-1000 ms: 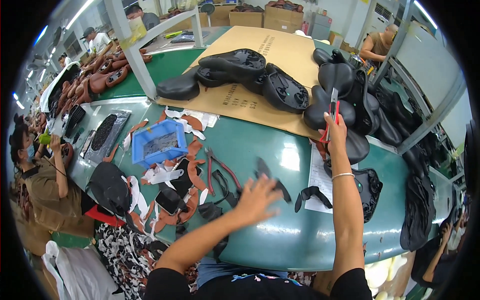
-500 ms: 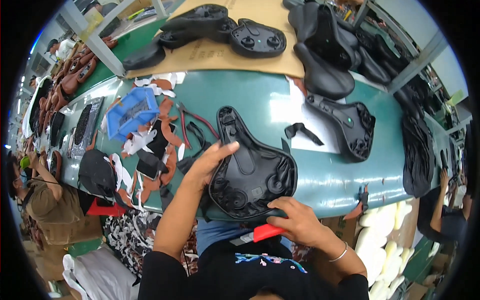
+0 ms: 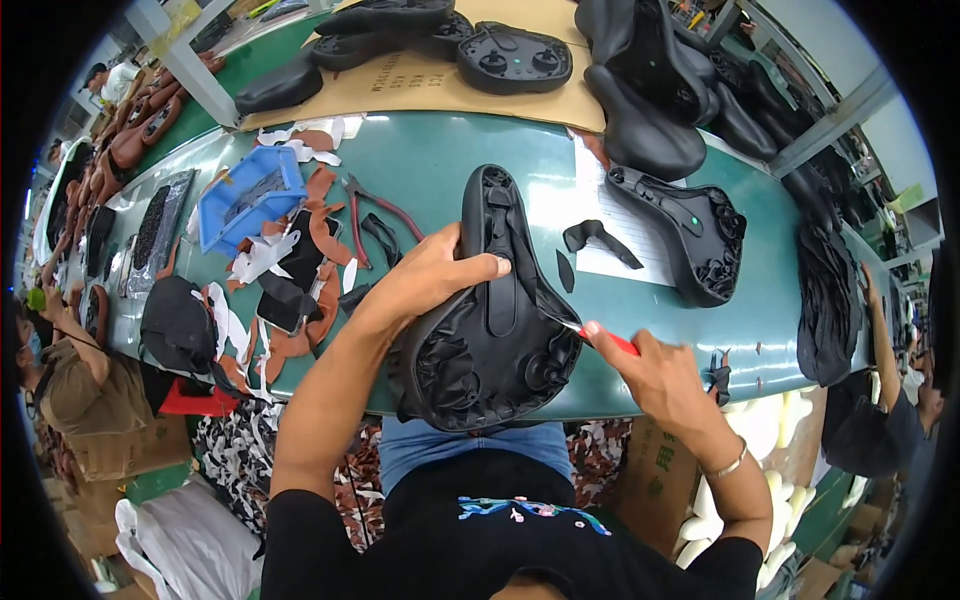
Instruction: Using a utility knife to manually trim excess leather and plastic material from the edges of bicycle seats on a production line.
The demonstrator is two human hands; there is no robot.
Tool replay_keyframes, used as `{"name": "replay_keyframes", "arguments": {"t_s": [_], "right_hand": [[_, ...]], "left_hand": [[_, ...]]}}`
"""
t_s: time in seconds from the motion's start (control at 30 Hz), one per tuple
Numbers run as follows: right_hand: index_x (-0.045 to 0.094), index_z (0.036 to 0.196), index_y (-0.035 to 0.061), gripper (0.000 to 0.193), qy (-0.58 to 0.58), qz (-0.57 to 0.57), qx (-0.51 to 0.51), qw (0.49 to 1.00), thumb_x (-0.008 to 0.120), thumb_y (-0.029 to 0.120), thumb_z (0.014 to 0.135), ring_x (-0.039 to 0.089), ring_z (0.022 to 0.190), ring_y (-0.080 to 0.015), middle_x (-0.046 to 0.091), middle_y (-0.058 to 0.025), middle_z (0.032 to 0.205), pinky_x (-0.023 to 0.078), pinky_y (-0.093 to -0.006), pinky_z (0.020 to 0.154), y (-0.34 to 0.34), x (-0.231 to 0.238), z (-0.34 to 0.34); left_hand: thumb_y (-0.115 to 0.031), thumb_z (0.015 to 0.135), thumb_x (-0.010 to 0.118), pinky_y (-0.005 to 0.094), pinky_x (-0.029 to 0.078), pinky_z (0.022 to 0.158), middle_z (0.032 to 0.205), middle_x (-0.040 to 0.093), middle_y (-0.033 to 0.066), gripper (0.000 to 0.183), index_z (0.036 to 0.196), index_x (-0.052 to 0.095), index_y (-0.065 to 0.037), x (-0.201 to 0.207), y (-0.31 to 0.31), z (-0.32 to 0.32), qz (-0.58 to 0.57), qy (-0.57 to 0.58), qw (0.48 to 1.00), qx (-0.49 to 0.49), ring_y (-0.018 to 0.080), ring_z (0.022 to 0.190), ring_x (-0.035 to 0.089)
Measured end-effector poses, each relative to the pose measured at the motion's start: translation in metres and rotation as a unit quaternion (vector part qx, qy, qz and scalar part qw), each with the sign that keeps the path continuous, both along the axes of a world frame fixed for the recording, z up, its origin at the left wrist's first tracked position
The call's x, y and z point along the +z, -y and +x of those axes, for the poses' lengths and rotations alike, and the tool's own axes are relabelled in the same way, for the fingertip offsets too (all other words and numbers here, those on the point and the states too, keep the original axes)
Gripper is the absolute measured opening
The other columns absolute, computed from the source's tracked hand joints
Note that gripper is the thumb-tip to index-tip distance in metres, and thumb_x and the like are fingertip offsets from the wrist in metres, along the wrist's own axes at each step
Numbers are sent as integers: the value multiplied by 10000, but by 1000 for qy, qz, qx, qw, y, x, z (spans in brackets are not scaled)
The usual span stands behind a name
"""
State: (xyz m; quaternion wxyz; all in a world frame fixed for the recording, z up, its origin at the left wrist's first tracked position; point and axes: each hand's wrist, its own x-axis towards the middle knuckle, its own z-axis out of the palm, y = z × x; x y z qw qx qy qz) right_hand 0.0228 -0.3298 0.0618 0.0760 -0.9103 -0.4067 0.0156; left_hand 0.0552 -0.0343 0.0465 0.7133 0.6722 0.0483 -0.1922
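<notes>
Black and puckered along its rim, the saddle is underside up at the near edge of a glossy green table. Left grip holds it; right grip clasps a red cutter. A co-worker is at far left.

a black short-sleeved t-shirt carries a blue branch-like motif with small pink blossoms across its front, above blue jeans; a thin, pale bangle rings the right wrist.
</notes>
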Motion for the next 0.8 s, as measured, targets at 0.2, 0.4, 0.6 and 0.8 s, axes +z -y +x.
{"name": "replay_keyframes", "arguments": {"t_s": [0.2, 0.4, 0.6, 0.8], "right_hand": [[324, 1424, 188, 658, -90, -38, -168, 981, 527, 34, 817, 565, 546, -374, 541, -185, 715, 448, -458, 498, -6, -13, -71], [397, 1365, 76, 648, -1, 264, -166, 950, 658, 13, 775, 612, 725, -363, 611, -203, 923, 495, -408, 624, -46, -17, -42], [490, 1225, 3, 474, -30, 322, -158, 933, 660, 14, 783, 597, 708, -184, 621, -110, 881, 477, -313, 581, -80, -32, 6], [537, 1079, 20, 360, -293, 481, -267, 782, 706, 64, 764, 476, 589, -35, 541, 26, 741, 400, -189, 513, -82, -4, -1]], "left_hand": [[-243, 769, 658, 286, 471, 762, 945, 595, 98, 468, 1104, 524, 55, -1, -3, -20, 47, 17, 997, 55, 159, 826, 571], [-256, 760, 674, 305, 460, 795, 957, 591, 106, 500, 1121, 503, 44, -8, -4, -54, 71, 55, 984, 155, 167, 866, 567], [-232, 743, 708, 320, 465, 793, 974, 594, 134, 559, 1155, 450, 43, -30, -6, -79, 47, 63, 965, 251, 185, 885, 587], [-256, 683, 757, 374, 439, 737, 858, 563, 103, 363, 925, 580, -52, -11, 3, -84, 447, 365, 808, 117, 268, 841, 547]]}}
